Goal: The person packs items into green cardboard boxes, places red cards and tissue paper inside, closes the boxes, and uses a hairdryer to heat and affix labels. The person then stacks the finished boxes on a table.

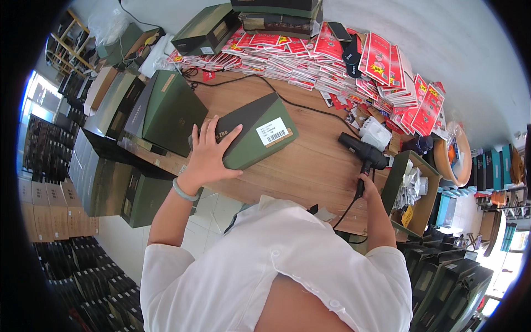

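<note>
A green and dark grey shoebox-like carton (243, 127) with a white barcode label (274, 131) lies on the wooden table (293, 182). My left hand (209, 154) rests on its left end, fingers spread over the dark side and thumb toward the label; a pale bangle is on that wrist. In my right hand (366, 187) is the handle of a black hair dryer (362, 150), its nozzle pointing left toward the box. The dryer is apart from the box. A black cord hangs from the handle's lower end.
Stacked red-and-white printed cards (298, 61) line the table's back, with a phone (339, 31) on top. More green boxes (174, 113) stand at the left. An open carton of odds and ends (412, 193) sits right of the dryer. A black cable (310, 109) crosses the table.
</note>
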A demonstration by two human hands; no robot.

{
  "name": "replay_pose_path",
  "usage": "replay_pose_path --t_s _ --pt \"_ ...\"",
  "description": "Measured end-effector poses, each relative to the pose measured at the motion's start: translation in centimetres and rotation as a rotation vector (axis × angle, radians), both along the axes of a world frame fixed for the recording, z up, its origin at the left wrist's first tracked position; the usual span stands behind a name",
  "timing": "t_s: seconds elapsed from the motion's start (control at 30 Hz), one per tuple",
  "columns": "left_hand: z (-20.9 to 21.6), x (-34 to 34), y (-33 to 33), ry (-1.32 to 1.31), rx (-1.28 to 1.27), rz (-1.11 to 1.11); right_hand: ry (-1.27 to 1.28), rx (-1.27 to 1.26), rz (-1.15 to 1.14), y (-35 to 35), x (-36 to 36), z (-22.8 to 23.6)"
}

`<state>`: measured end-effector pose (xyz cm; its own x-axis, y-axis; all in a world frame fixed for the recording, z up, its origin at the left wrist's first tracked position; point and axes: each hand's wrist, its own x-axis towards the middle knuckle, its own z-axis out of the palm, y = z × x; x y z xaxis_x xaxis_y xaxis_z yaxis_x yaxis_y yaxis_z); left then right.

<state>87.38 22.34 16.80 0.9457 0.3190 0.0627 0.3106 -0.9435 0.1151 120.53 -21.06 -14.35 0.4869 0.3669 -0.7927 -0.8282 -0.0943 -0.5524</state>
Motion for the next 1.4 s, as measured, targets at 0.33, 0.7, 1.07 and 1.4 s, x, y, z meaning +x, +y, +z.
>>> replay_pose_path --t_s 0.33,0.7,1.07,1.4 --pt "-0.8 1.0 0.2 -0.199 0.124 -0.031 -0.527 -0.064 0.002 6.0 -9.9 19.6" --pt "-5.3 2.7 -0.7 -0.297 0.196 0.044 -0.839 0.061 0.027 13.0 -17.1 25.7" --pt "-4.9 2.2 -0.8 -0.31 0.171 0.04 -1.105 -0.056 0.174 14.7 -19.5 26.6" --pt "-4.3 1.8 -0.5 -0.289 0.148 0.04 -1.277 -0.212 0.214 15.2 -19.5 26.6"
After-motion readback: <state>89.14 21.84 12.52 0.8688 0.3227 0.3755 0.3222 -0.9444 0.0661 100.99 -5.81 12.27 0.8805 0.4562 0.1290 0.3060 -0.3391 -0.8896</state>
